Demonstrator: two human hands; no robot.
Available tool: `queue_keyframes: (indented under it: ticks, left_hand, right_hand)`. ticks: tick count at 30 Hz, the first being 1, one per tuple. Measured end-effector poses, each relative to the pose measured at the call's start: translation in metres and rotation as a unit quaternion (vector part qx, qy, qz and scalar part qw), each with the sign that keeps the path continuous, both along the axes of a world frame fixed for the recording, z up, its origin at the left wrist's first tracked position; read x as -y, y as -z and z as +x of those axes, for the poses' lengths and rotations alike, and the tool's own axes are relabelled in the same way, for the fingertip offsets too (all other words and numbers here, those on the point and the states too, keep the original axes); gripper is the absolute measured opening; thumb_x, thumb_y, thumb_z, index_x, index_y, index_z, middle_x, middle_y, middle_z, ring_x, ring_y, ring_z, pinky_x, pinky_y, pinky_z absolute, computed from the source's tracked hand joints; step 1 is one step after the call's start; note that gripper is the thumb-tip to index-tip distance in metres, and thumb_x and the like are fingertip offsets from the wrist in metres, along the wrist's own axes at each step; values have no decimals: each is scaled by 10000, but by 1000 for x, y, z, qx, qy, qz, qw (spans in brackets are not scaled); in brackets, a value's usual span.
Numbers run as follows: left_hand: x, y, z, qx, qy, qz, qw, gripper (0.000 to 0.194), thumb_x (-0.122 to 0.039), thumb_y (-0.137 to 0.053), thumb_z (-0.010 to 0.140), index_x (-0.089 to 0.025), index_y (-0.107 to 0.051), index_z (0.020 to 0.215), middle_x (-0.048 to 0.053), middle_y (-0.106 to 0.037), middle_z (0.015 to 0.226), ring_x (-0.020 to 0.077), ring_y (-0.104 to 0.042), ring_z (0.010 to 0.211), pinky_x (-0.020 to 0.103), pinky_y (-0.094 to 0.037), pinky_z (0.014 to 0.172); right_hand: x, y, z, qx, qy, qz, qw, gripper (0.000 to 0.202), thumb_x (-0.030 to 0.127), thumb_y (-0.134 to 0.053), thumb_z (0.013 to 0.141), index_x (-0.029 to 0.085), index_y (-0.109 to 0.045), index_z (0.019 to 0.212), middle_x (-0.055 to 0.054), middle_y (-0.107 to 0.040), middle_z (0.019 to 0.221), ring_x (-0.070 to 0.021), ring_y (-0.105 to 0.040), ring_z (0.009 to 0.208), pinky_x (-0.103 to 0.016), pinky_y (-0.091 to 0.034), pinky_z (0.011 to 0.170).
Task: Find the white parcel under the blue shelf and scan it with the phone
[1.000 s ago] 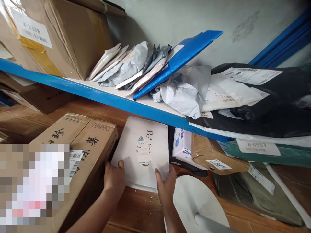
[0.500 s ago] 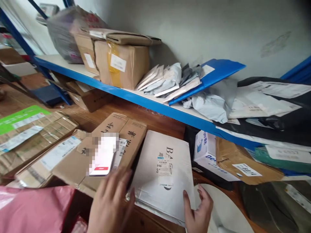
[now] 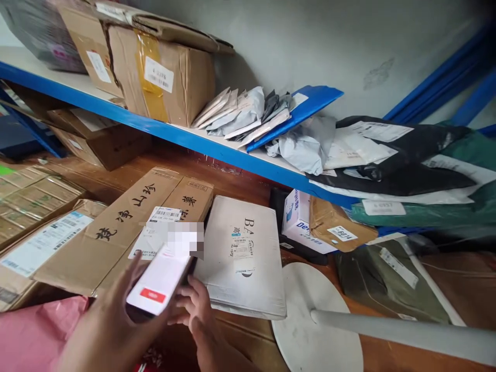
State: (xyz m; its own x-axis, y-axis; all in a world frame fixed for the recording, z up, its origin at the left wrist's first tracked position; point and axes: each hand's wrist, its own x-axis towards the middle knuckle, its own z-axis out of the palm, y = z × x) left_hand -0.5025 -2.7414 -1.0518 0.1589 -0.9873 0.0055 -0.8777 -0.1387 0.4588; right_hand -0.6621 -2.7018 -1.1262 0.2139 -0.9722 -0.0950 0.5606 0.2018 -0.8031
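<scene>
My left hand [image 3: 112, 315] is closed around the left and lower edges of a smartphone [image 3: 155, 287], tilted above a long brown carton [image 3: 127, 227]. The phone has a bright screen with a red button; its upper part is pixelated. Close by the phone's lower right edge is my right hand [image 3: 203, 320], fingers bent and slightly apart; whether they touch the phone is hard to see. On the carton, partly behind the phone, lies a shipping label [image 3: 165, 213]. A flat white box [image 3: 248, 258] with printed letters and a label lies just right of the carton.
A blue-edged shelf [image 3: 174, 139] crosses above, bearing a large taped carton [image 3: 163, 77] and several mailing bags [image 3: 302, 144]. A round white stand base [image 3: 310, 330] with a pole stands at right. Pink plastic packaging [image 3: 34, 330] lies lower left.
The phone, earlier over the carton beyond my left hand, is now in that hand. My right hand has left the white box's right edge and come beside the phone. The view has shifted right.
</scene>
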Motion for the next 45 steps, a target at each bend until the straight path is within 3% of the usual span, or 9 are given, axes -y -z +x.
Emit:
queue_keyframes:
  ticks: [3, 5, 8, 11, 15, 19, 24, 30, 45]
  left_hand:
    - [-25, 22, -27, 37, 151, -129, 979, 851, -555, -634, 744, -211, -321, 1457, 79, -687, 1160, 242, -684, 973, 316, -591, 750]
    - [-33, 38, -45, 71, 208, -183, 958, 815, -510, -608, 800, -162, -295, 1467, 130, -656, 1202, 263, -657, 1024, 346, -577, 816]
    - [-36, 58, -62, 90, 230, -196, 949, 794, -455, -548, 858, -97, -221, 1487, 185, -621, 1235, 284, -632, 1045, 382, -559, 856]
    - [-38, 78, -66, 69, 272, -164, 946, 760, -466, -526, 875, -100, -238, 1476, 166, -604, 1261, 250, -610, 1099, 334, -558, 876]
    - [-42, 111, -62, 93, 255, -159, 949, 431, -244, -454, 859, -103, -507, 1262, 171, -588, 1254, 259, -587, 1131, 368, -562, 881]
    - [-42, 135, -65, 199, 260, -162, 931, 452, -37, -424, 742, -68, -644, 1135, 189, -616, 1239, 310, -600, 1062, 450, -554, 865]
    - [-42, 135, -70, 251, 310, -93, 912, 375, -46, -472, 795, -141, -724, 1056, 159, -661, 1181, 325, -571, 1108, 462, -506, 917]
    - [-44, 132, -67, 237, 286, -47, 927, 401, -88, -524, 828, -158, -666, 1197, 173, -612, 1257, 313, -556, 1107, 439, -483, 936]
    - [-44, 134, -63, 233, 303, -53, 923, 363, -114, -508, 836, -149, -685, 1151, 176, -650, 1163, 327, -560, 1075, 461, -468, 927]
  right_hand:
    - [6, -11, 2, 136, 12, 83, 987, 806, 765, -531, 764, 237, -455, 1368, -89, -524, 1428, -294, -429, 1354, -497, -330, 1126]
    - [8, -11, -1, 161, 24, 128, 978, 765, 761, -510, 780, 220, -515, 1322, -69, -529, 1431, -275, -400, 1379, -467, -280, 1166]
    - [9, 3, -13, 169, 46, 197, 965, 779, 772, -632, 663, 207, -610, 1198, -75, -600, 1357, -322, -454, 1336, -489, -339, 1137]
    - [9, 26, -29, 121, 116, 251, 953, 887, 781, -675, 602, 198, -535, 1256, -108, -678, 1237, -361, -554, 1234, -536, -431, 1048]
    - [8, 48, -55, 31, 239, 236, 941, 1043, 669, -753, 627, 249, -219, 1419, -124, -651, 1258, -352, -687, 1008, -538, -498, 949]
    - [4, 49, -71, -32, 210, 231, 949, 979, 637, -794, 587, 285, -271, 1336, -110, -614, 1305, -331, -645, 1094, -522, -429, 1042]
    - [1, 32, -66, 85, 79, 162, 980, 732, 400, -791, 650, 271, -379, 1241, -84, -671, 1202, -329, -605, 1170, -544, -394, 1060]
    - [7, 13, -63, 113, -48, 101, 987, 802, 209, -779, 598, 261, -335, 1264, -87, -672, 1165, -326, -652, 1078, -571, -421, 1004]
    - [4, 10, -65, 61, -65, 68, 994, 716, 253, -748, 693, 268, -348, 1287, -85, -663, 1181, -315, -625, 1135, -556, -460, 965]
